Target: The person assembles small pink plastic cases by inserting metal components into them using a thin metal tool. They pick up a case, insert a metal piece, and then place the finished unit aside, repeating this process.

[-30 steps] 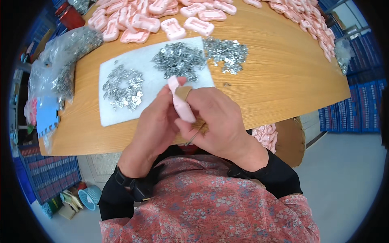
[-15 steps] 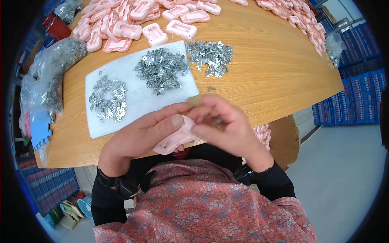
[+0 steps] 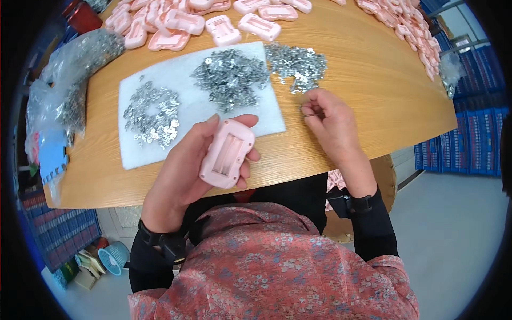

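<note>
A pink plastic casing (image 3: 217,150) rests in my left hand (image 3: 184,165), fingers wrapped round it from beneath. Its open battery slot faces up, and small metal contacts show at the slot's lower end. My right hand (image 3: 335,128) is over the wooden table, just right of the white foam sheet, with thumb and fingers pinched together. A tiny metal piece (image 3: 305,111) shows at those fingertips, partly hidden by them. Beyond that hand lies a heap of loose metal contact pieces (image 3: 301,66). Two more heaps, a dense one (image 3: 229,80) and a flatter one (image 3: 152,114), lie on the foam sheet (image 3: 186,146).
Many pink casings (image 3: 184,21) are piled along the table's far side, with another pile (image 3: 405,32) at far right. Clear plastic bags of metal pieces (image 3: 72,80) and a blue foam piece (image 3: 52,162) sit at left. A red container (image 3: 82,17) stands behind them.
My hands have moved apart. The left has turned the casing slot-up, and the right has left the casing and gone right to the table by the metal pieces. The view has shifted slightly.
</note>
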A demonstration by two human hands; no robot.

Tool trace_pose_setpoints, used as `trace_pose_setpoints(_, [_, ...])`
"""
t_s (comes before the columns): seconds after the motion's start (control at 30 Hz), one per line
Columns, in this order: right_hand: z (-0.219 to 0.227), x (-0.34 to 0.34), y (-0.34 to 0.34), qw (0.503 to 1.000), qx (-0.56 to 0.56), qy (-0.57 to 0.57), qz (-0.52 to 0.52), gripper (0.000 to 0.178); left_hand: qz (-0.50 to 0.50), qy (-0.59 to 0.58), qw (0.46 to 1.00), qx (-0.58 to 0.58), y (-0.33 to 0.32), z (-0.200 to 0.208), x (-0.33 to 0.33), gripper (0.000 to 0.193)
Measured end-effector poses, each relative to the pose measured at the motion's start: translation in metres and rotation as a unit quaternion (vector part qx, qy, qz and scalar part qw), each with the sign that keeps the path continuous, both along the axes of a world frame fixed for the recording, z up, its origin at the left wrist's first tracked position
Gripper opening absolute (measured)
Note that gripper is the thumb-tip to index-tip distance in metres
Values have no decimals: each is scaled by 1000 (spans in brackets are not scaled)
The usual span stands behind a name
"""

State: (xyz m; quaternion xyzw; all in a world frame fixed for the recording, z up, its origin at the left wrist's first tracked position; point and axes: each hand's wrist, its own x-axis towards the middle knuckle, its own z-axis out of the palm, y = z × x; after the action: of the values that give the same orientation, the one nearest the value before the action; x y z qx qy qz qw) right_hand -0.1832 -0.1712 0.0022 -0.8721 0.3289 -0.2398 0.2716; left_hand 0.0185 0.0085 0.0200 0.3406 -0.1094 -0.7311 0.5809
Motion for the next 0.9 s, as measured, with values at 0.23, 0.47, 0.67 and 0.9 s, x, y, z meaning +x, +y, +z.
trace_pose_setpoints(0.23, [34,18,40,940,296,-166,40,17,15,-20,1000,-12,1,-6,-7,61])
trace_pose_setpoints(0.47, [44,40,66,958,246,-111,95,14,33,-43,999,5,0,-2,-14,58])
trace_pose_setpoints(0.67, [45,43,68,983,146,-55,97,14,38,-64,997,24,1,-2,-15,55])
trace_pose_setpoints(0.9, [49,46,68,990,63,25,121,17,15,-128,990,53,-1,-8,-18,50])
